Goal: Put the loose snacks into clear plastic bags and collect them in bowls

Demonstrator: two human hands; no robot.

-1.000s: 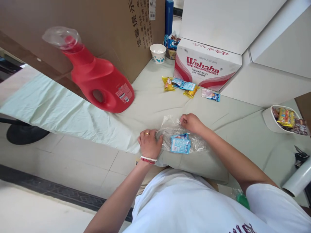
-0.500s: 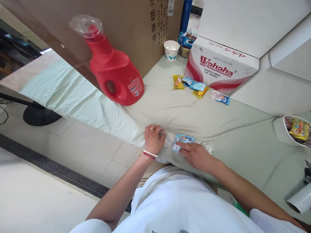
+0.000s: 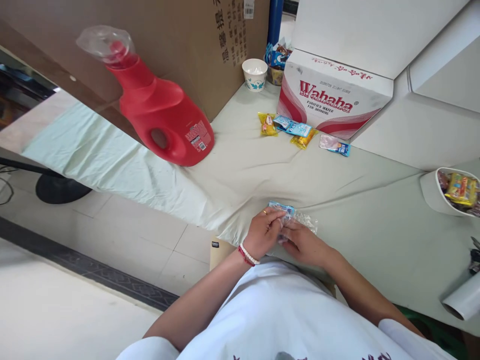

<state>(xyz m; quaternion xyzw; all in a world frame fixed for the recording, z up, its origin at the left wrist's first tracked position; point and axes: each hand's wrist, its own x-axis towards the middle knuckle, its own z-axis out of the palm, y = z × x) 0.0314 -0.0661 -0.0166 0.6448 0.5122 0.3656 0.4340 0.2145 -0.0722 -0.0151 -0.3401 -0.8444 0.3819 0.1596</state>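
A small blue snack packet (image 3: 283, 207) lies near the table's front edge, with clear plastic wrap (image 3: 308, 221) around it and sticking out to its right. My left hand (image 3: 263, 231) is closed on the plastic wrap over the packet's left side. Close against it, my right hand (image 3: 305, 244) has its fingers bent and pressed on the wrap and the packet's lower edge. Part of the packet is hidden under both hands.
Farther back lie yellow and blue snack packets (image 3: 300, 129) before a Wahaha carton (image 3: 330, 95). A red detergent bottle (image 3: 168, 120) stands left, a paper cup (image 3: 255, 75) behind. On the right are a white tub of snacks (image 3: 431, 192) and a white roll (image 3: 463, 302).
My left hand has moved right, bringing the plastic over the packet, and now meets my right hand. The right fingers have drawn in from lying on the packet. The view has shifted slightly.
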